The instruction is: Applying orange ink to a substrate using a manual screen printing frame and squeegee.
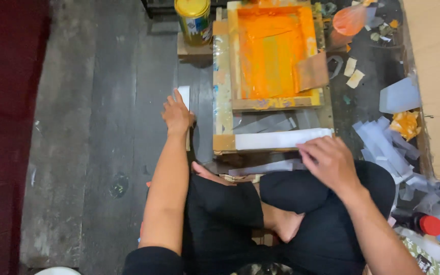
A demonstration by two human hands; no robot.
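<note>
Two hands (177, 116) (328, 162) press white strips (281, 138) beside an orange-inked screen frame (273, 53).

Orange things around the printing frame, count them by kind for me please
Screen frame flooded with orange ink: 1
Orange-smeared round lid: 1
Crumpled orange wad: 1
Total: 3
</note>
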